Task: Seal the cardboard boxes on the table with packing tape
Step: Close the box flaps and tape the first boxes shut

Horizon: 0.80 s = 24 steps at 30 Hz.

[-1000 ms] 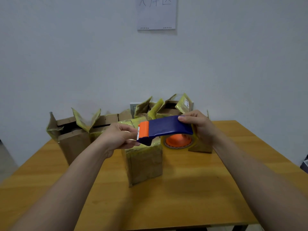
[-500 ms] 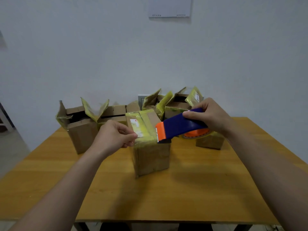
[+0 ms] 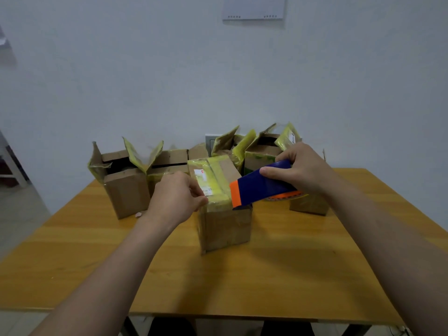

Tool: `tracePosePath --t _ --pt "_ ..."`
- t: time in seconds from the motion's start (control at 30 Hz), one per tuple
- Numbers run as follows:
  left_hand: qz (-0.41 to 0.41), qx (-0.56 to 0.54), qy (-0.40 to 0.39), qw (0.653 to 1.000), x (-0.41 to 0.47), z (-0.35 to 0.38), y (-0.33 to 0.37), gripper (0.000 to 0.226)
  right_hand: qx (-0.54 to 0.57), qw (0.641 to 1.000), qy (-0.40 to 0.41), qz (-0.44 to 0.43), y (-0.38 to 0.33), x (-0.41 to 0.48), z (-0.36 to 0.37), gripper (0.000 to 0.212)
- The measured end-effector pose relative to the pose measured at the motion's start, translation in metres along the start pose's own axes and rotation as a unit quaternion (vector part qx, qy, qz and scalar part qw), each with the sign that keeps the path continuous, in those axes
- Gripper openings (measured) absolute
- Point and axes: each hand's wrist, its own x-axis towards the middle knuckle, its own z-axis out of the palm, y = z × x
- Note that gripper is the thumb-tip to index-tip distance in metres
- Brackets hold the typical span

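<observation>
Both forearms rise from the lower corners. The left grip [image 3: 175, 194] curls at centre; the right grip [image 3: 300, 170] clasps a tape dispenser [image 3: 261, 187].

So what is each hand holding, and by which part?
The right hand grips the blue tape dispenser by its rear end. The left hand touches the closed box at its top's left edge; whether it pinches anything cannot be told.

Packing room; taped boxes [image 3: 224, 209]; bare wall [image 3: 339, 81]
</observation>
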Motion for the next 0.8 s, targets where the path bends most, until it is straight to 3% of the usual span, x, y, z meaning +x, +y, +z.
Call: tracePosePath --t 0.07,0.17,0.27,0.4,0.5,0.6,0.8 --pt "-0.008 0.032 -0.014 0.999 0.001 -0.001 -0.002 0.019 -0.004 1.0 0.002 0.001 -0.001 0.0 0.001 0.022" --pt "-0.027 0.109 -0.045 0.993 0.008 -0.012 -0.011 0.052 -0.001 1.0 0.006 0.002 -0.002 -0.001 0.001 0.02" --pt "0.026 0.131 -0.059 0.989 0.019 -0.019 -0.019 0.076 -0.005 1.0 0.003 0.003 -0.002 -0.001 0.002 0.019" --pt "0.135 0.036 -0.204 0.969 0.025 -0.002 0.002 0.104 -0.002 1.0 0.001 0.005 0.0 0.0 0.0 0.023" --pt "0.13 0.148 -0.248 0.948 0.032 0.031 0.015 0.136 -0.003 1.0 -0.001 0.005 0.002 0.001 -0.001 0.026" --pt "0.126 0.224 -0.24 0.936 0.039 0.052 0.013 0.145 -0.012 1.0 -0.012 0.005 0.006 0.001 -0.001 0.028" --pt "0.16 0.264 -0.198 0.93 0.039 0.061 0.002 0.149 -0.017 0.999 -0.038 0.014 0.018 -0.004 -0.006 0.03"
